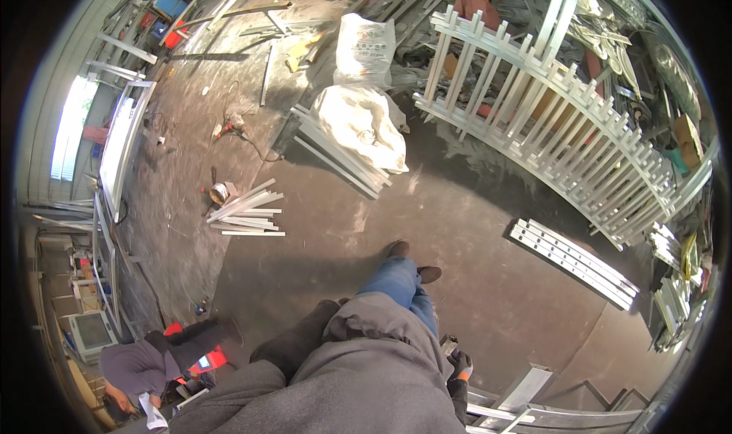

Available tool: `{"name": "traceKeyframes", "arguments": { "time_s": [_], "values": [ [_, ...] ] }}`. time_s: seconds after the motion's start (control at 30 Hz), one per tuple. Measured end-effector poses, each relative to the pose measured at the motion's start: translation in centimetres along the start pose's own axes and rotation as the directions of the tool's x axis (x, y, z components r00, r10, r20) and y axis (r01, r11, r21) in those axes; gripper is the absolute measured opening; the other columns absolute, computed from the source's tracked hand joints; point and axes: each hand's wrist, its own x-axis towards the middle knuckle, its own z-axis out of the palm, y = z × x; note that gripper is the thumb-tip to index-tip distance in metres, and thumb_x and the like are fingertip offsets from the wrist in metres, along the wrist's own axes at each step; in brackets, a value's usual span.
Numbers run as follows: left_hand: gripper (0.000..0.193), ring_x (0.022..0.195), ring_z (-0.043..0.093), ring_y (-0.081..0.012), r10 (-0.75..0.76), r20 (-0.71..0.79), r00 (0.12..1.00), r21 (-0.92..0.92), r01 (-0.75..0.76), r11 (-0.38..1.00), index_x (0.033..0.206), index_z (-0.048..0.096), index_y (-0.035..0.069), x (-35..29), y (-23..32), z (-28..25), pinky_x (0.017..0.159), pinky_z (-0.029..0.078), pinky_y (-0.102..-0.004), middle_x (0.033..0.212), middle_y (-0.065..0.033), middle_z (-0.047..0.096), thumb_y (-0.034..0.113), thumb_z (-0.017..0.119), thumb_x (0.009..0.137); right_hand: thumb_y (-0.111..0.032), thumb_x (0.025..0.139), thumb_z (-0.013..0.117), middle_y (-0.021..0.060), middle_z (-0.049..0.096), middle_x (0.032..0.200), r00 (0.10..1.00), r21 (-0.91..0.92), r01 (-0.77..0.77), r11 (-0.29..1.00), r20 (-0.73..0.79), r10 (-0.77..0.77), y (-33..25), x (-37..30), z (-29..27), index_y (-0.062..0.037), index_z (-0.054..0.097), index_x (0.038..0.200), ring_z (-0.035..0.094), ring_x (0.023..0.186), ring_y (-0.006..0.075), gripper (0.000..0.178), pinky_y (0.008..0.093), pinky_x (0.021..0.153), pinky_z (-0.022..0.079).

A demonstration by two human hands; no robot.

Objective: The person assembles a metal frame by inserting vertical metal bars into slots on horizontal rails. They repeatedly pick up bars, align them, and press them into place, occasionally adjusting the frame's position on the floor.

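At my right side, my right hand wears a dark glove with an orange band. Its fingers are closed on a small greyish metal-looking piece, too small to name. Across my left side a dark sleeve reaches forward to a dark end near my waist, which I take as my left hand; its fingers cannot be made out. Metal profiles lie on the floor close to my right hand.
A bent-looking metal railing stands at the far right, with slotted metal bars before it. White sacks, loose bars and corded power tools lie ahead. Another person bends over at the lower left.
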Motion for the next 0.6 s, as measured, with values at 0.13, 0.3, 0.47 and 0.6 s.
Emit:
{"name": "traceKeyframes", "arguments": {
  "time_s": [0.13,0.3,0.47,0.6],
  "values": [
    [0.021,0.069,0.061,-0.0153,-0.012,0.011,1.0,0.042,0.012,0.999,0.082,0.067,0.01,0.5,3.1,-0.7,0.059,0.047,-0.0341,0.07,-0.0051,0.063,0.024,0.056,0.092,-0.023,0.092,0.066,0.0117,0.068,0.088,0.997,-0.008,0.031,0.999,0.071,-0.031,1.1,1.0,0.1,0.0007,0.062,0.108,0.07,0.075,0.0284,0.029,0.0406,0.066,0.059],
    [0.021,0.069,0.061,-0.0153,-0.009,0.021,1.0,0.083,0.007,0.997,0.083,0.067,0.01,1.8,6.7,-1.8,0.059,0.047,-0.0341,0.07,-0.0052,0.063,0.024,0.056,0.092,-0.021,0.092,0.062,0.0102,0.07,0.09,0.978,-0.122,0.153,0.981,0.158,-0.133,2.2,0.7,1.9,-0.0022,0.068,0.103,0.068,0.081,0.0246,0.022,0.0385,0.072,0.056],
    [0.02,0.069,0.061,-0.0153,0.025,0.018,1.0,0.096,-0.027,0.995,0.083,0.067,0.01,3.0,10.1,-2.9,0.059,0.047,-0.0341,0.071,-0.0053,0.063,0.024,0.056,0.092,-0.028,0.093,0.059,0.0117,0.07,0.1,0.863,-0.659,0.504,0.558,0.387,-0.324,-0.2,1.0,3.3,-0.0071,0.068,0.109,0.066,0.092,0.0277,0.028,0.0403,0.08,0.053],
    [0.02,0.069,0.061,-0.0153,0.055,0.027,0.998,0.115,-0.058,0.992,0.083,0.067,0.01,4.1,12.2,-3.7,0.059,0.047,-0.0341,0.071,-0.0054,0.063,0.024,0.056,0.092,-0.034,0.094,0.057,0.0129,0.07,0.108,0.794,-0.744,0.592,0.311,0.472,-0.383,-1.1,3.2,3.9,-0.011,0.068,0.115,0.065,0.101,0.0301,0.033,0.0418,0.087,0.051]
  ]
}}
